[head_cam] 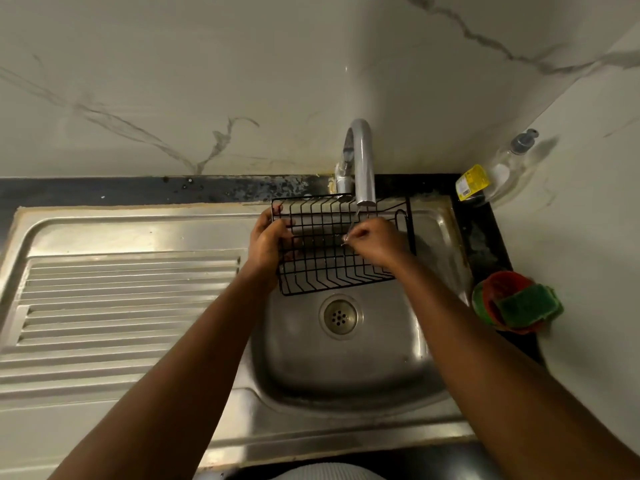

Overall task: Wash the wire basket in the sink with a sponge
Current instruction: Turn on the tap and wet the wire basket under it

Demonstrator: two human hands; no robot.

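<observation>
Water (357, 213) trickles from the tap (362, 161) onto the wire basket (322, 258), held under the spout above the sink (346, 368) bowl. The left hand (268, 242) grips the basket's end left of the tap, fingers curled round the wires. The right hand (372, 240) pinches a wire just below the spout. The sponge (526, 304) lies in a red dish (498, 289) on the bench (485, 230), right of the tap.
</observation>
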